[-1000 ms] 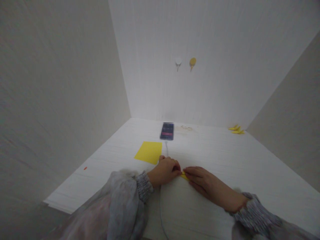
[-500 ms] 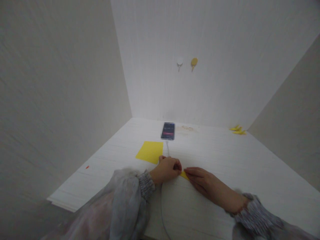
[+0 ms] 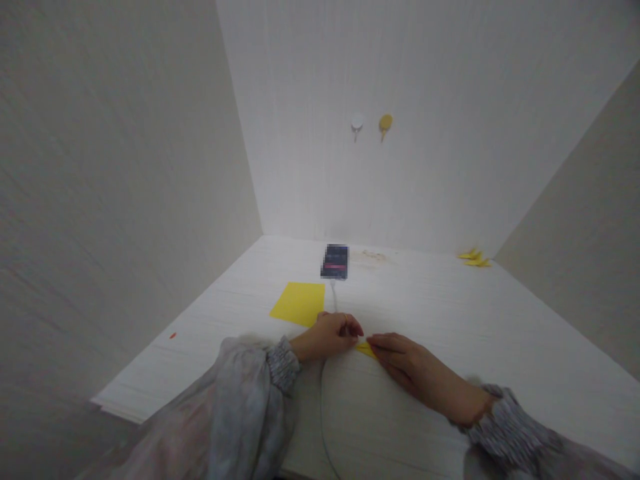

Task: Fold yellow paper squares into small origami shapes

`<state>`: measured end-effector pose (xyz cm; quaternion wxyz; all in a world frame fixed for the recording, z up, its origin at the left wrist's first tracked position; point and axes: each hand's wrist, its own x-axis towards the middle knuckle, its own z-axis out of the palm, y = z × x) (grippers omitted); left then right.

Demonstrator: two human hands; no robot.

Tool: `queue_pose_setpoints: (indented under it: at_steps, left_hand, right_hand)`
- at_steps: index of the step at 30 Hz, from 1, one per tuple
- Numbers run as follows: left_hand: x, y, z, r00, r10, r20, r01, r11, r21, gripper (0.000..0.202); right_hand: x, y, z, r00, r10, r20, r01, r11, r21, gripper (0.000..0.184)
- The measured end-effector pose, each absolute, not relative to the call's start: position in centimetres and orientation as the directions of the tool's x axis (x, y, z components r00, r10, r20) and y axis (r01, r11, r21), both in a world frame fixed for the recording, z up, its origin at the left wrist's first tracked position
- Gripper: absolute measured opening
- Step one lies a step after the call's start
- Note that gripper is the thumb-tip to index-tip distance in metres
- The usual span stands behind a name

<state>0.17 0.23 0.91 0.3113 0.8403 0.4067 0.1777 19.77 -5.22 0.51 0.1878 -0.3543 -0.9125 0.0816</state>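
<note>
A small, narrow piece of folded yellow paper (image 3: 366, 349) lies on the white table between my hands. My right hand (image 3: 420, 370) is closed on its right end, fingers straight and held together, covering part of it. At the paper's left end is my left hand (image 3: 333, 335), its fingers loosely curled and the index fingertip lifted clear with a gap below. Whether the thumb still touches the paper I cannot make out. Partly behind my left hand, a flat yellow paper sheet (image 3: 299, 303) rests on the table.
A phone (image 3: 335, 262) with a blurred screen lies farther back, its white cable (image 3: 323, 407) running toward me beneath my left hand. Several folded yellow paper pieces (image 3: 474, 258) sit in the back right corner. Two hooks, white (image 3: 357, 123) and yellow (image 3: 385, 122), hang on the back wall.
My left hand has shifted slightly left and loosened at the paper's end, so more of the folded paper shows. My right hand stays on it.
</note>
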Motion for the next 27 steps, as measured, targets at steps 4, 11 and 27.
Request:
queue_pose_setpoints:
  at_steps: [4,11,27]
  left_hand:
    - [0.06,0.02,1.14,0.644,0.762,0.069,0.566,-0.535,0.627,0.015]
    - [0.07,0.42,0.22,0.666,0.734,0.135,0.542,-0.600,0.589,0.011]
    - [-0.61,-0.21,0.78,0.754,0.626,0.198,0.493,-0.739,0.459,0.024]
  right_hand:
    - [19.78,-5.22,0.24,-0.661,0.699,0.273,0.626,0.715,-0.312,0.029]
    - [19.63,-5.32,0.02,-0.624,0.734,0.268,0.635,0.676,-0.373,0.033]
    - [19.18,-5.16,0.22,-0.606,0.747,0.274,0.640,0.662,-0.389,0.029]
